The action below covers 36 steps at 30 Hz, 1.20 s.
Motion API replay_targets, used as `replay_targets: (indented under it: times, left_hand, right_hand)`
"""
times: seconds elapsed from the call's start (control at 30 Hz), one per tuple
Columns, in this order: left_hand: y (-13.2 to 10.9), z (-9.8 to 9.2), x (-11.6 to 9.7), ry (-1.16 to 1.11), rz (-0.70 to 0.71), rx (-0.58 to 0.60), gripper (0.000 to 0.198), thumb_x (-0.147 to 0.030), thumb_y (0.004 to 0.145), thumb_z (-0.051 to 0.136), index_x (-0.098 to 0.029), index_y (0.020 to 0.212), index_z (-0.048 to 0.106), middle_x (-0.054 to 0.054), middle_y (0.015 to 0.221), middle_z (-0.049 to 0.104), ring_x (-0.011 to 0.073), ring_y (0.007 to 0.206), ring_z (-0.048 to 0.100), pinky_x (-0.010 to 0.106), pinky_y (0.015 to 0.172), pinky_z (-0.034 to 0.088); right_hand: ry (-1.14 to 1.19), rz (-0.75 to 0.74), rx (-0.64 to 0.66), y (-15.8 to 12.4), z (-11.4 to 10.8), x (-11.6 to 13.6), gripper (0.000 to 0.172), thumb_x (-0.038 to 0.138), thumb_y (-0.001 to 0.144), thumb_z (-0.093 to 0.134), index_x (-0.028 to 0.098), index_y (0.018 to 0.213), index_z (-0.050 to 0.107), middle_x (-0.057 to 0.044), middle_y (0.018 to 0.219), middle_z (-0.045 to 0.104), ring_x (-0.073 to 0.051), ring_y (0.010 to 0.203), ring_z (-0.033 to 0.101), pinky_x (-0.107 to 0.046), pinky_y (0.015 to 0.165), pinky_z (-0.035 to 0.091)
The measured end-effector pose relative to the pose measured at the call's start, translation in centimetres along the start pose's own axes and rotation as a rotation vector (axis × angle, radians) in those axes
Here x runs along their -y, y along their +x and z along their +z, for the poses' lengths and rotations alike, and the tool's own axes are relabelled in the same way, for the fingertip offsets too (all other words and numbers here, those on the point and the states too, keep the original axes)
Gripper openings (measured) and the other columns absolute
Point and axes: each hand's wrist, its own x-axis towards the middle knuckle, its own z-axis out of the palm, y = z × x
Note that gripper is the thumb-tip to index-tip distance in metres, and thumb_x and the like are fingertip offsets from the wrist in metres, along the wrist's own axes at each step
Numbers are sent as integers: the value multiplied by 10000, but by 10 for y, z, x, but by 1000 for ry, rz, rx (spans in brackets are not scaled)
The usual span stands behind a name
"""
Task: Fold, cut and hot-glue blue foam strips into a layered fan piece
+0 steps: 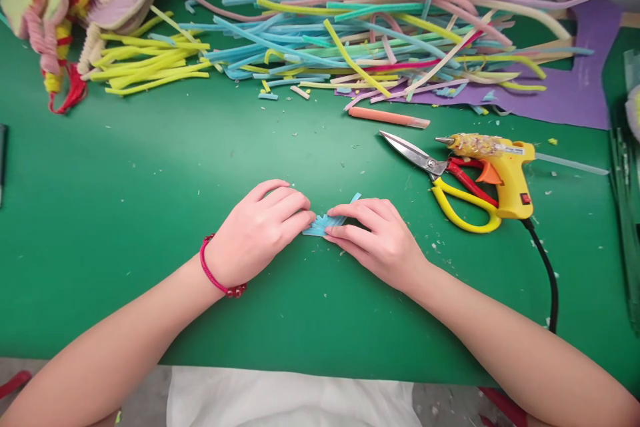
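Between my hands, low over the green table, is a small piece made of light blue fuzzy strips (318,225), with one strip end sticking out at the upper right. My left hand (267,227) has its fingertips closed at the piece's left end. From the other side, my right hand (380,233) pinches the right part between thumb and fingers. The fingers cover much of the piece. To the right lie scissors (465,219) with yellow and red handles, touching or close to a yellow glue gun (515,180) with a clear glue stick in its back.
Loose fuzzy strips (300,40) in several colours heap along the back of the green table (125,213). Under their right end lies a purple sheet (565,97). An orange pen-like stick (385,116) rests before them. Finished-looking fuzzy pieces (60,7) sit back left. A black cord (547,260) trails at right.
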Motion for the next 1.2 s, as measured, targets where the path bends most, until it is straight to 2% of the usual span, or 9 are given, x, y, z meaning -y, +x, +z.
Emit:
replay_targets:
  times: [0.4,0.8,1.0,1.2]
  left_hand:
    - [1,1,-1,-18,9,-13,249,-80,921,441,-162,778,628,24,768,637,151,756,591,311,810,484]
    - [1,-2,-1,-18,4,18,263,-96,936,412,-180,810,627,17,797,655,145,765,597,312,813,477]
    - [0,-11,1,-11,-41,34,212,-115,928,449,-179,864,641,23,833,671,152,757,595,326,806,473]
    - [1,-17,-2,44,8,52,219,-104,917,459,-175,824,644,25,811,664,155,748,598,336,823,477]
  right_hand:
    - [2,0,1,0,0,0,82,226,871,628,212,809,679,-24,988,717,-144,875,572,-290,748,412]
    - [-6,12,10,0,0,1,103,238,889,606,226,812,674,-12,991,716,-139,875,569,-288,759,405]
    - [-6,5,11,0,0,0,109,234,885,610,222,800,678,-17,993,714,-146,872,568,-292,755,405]
    - [-6,1,-1,0,0,0,108,233,883,612,222,798,678,-16,985,716,-145,870,569,-288,754,408]
